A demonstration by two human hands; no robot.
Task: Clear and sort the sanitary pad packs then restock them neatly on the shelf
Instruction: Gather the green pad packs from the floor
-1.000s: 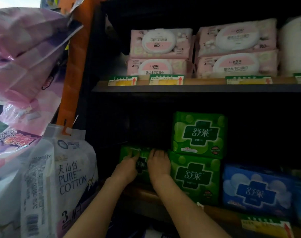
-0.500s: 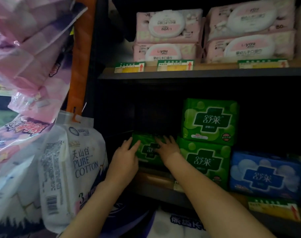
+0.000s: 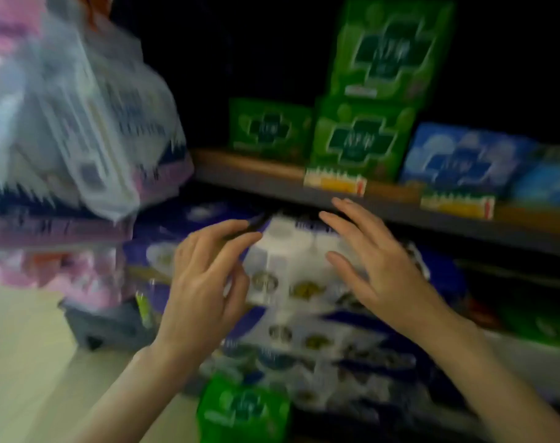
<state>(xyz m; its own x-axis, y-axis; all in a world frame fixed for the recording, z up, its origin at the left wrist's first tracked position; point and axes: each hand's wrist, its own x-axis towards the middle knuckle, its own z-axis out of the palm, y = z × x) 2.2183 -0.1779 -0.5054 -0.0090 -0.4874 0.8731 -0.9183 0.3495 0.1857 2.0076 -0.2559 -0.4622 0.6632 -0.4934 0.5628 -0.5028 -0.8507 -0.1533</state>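
Head view, step in hand: restocking, between packs by my reading; both hands are off the shelf and carry nothing.
Head view, left hand (image 3: 202,282): bare, fingers loosely bent and spread, hovering in front of the plastic-wrapped white tissue-roll bundle with purple print (image 3: 291,273); whether it touches the wrap cannot be told through the blur.
Head view, right hand (image 3: 377,266): bare, fingers straight and fanned, palm down over the same bundle; contact likewise unclear.
Head view, hands together: apart, side by side, neither clamped on anything.
Head view, loose stock: green soft-plastic sanitary pad pack with a dark cross emblem (image 3: 243,407), low in frame at 6 o'clock of the left hand, well apart from both hands, below the bundle.
Head view, shelved stock: small green pad pack (image 3: 269,129) standing at 12 o'clock of the left hand; just beside it at its 3 o'clock, a stack of two larger green pad packs (image 3: 364,116); further at 3 o'clock, a blue pad pack (image 3: 460,158).
Head view, support: wood-edged dark shelf board (image 3: 249,164) carrying yellow price tags (image 3: 336,182).
Head view, surroundings: hanging white and pink wrapped packs (image 3: 80,139) at 10 o'clock of the left hand.
Next move, judged: reach down to 6 o'clock, grip the loose green pack, lift it and seat it among the green ones, face forward.
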